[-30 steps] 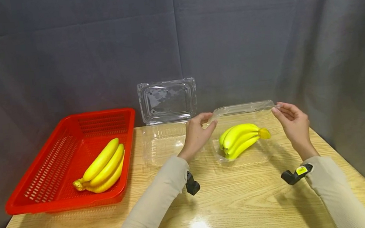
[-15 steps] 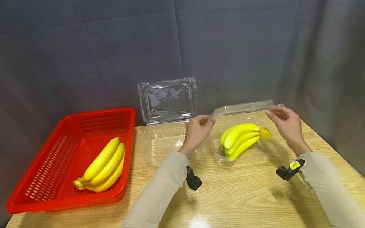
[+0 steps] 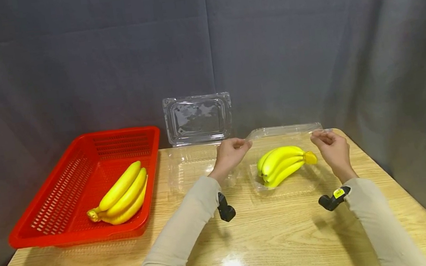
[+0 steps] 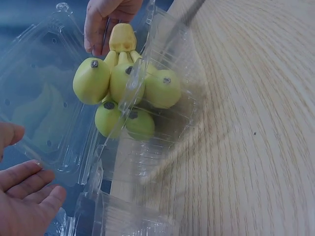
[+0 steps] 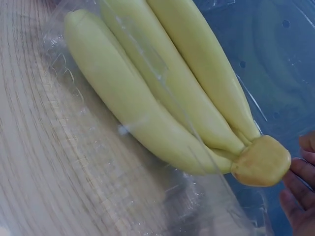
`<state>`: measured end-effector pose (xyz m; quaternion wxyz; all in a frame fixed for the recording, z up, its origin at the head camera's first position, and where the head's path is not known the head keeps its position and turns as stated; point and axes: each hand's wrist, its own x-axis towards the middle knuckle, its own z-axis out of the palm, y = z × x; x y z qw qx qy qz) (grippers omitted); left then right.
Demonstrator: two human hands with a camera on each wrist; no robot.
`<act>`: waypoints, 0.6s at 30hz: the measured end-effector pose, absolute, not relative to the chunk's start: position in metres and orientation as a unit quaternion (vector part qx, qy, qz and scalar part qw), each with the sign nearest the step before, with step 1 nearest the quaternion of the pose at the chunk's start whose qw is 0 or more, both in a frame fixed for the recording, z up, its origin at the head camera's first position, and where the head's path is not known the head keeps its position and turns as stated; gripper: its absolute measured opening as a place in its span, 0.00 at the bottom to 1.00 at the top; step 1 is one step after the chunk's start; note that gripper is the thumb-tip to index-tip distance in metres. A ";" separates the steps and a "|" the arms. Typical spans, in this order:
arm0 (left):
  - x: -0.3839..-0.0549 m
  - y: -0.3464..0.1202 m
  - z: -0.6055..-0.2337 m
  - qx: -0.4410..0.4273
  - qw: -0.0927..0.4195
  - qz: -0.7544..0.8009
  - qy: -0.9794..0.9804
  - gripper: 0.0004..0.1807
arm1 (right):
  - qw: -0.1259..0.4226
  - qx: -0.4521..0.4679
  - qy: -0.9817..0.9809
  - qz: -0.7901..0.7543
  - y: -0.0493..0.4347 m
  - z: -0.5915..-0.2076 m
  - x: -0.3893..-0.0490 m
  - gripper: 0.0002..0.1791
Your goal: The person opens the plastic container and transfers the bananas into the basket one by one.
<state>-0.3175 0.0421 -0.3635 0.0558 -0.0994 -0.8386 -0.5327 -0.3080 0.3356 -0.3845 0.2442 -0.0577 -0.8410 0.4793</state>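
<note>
**Two hands on one clear lid, bananas underneath**

Watching remotely through the head and wrist cams. Left hand (image 3: 229, 157): thumb and fingertips pinching the left edge of the lid (image 3: 283, 130). Right hand (image 3: 333, 150): same thing at the right edge, fingers curled in. Lid is raised and tilted, its far side up, above a clear tray (image 3: 257, 184) on the right half of the table (image 3: 278, 238).

Bananas (image 3: 284, 164): one bunch, lying in that tray between the hands. Tips point left, stem (image 5: 261, 162) points right. From the right wrist I see the right fingers overlap the stem's edge; can't tell if they touch. Left wrist shows five tips.

Rest of the scene: second clear box (image 3: 191, 170) at the far middle, open, just left of the left hand, its cover (image 3: 197, 117) standing up in front of the grey curtain (image 3: 132, 72). Red basket (image 3: 91, 237) at left, with another bunch (image 3: 126, 194) inside against the right wall, stem end toward me. Beige sleeves (image 3: 183, 222) on both arms.
</note>
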 end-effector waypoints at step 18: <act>-0.321 0.046 -0.368 -0.070 0.093 -0.551 -0.827 0.20 | 0.257 -0.077 -0.818 0.508 0.331 -0.381 -0.311 0.19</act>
